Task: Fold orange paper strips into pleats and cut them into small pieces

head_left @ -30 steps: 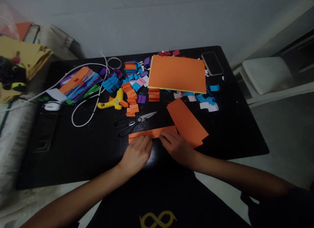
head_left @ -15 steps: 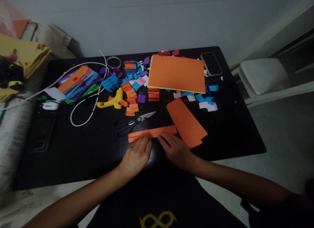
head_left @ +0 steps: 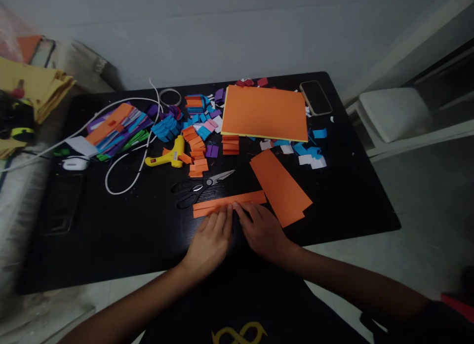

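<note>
A long folded strip of orange paper (head_left: 207, 206) lies crosswise on the black table in front of me. My left hand (head_left: 214, 233) has its fingers together, pressing the strip's near edge around the middle. Just to the right, my right hand (head_left: 261, 230) grips the same edge, its index finger stretched toward the left fingertips. The fingers cover part of the near fold. Black-handled scissors (head_left: 203, 186) rest right behind the strip, blades pointing right. Two or more overlapping orange paper pieces (head_left: 281, 188) lie slanted beside the strip's right end.
Behind are a yellow glue gun (head_left: 172, 155), folded orange pieces (head_left: 198, 154) and a large orange sheet (head_left: 264, 112). A white cable (head_left: 126, 191) loops at left near colourful paper bundles (head_left: 118, 127). Phones lie at back right (head_left: 316, 97) and left (head_left: 62, 206).
My hands have come closer together along the strip; the right fingertips have slid left toward the left hand. The view has shifted slightly. The other things stay put.
</note>
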Motion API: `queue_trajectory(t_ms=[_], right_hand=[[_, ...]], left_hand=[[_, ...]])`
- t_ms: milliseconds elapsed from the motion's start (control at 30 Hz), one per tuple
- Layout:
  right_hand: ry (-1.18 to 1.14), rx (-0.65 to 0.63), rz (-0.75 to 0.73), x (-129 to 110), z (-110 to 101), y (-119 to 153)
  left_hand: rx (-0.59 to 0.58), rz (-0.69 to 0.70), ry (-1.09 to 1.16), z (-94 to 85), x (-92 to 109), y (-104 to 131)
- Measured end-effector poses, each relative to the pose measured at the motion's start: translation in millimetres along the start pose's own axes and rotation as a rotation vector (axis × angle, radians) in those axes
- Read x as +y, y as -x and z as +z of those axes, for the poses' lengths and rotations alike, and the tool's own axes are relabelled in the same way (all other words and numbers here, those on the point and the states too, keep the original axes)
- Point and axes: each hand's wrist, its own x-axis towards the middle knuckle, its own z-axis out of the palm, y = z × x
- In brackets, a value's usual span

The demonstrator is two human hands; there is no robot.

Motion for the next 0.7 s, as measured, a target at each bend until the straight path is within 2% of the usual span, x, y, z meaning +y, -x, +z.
queue_trajectory(t_ms=[200,467,700], right_hand=[[0.018,-0.037,0.135,5.5,-13.0,3.5],[0.058,-0.012,0.382,21.2,-31.3,20.9],[0.069,0.042,0.424,22.2,-33.2,20.6]], left_hand=[[0.015,-0.039,0.005,1.4,4.4,0.2],[0.041,-0.071,0.023,-0.4,6.7,-2.4],[0.028,-0.069,-0.023,0.6,9.0,-3.9]])
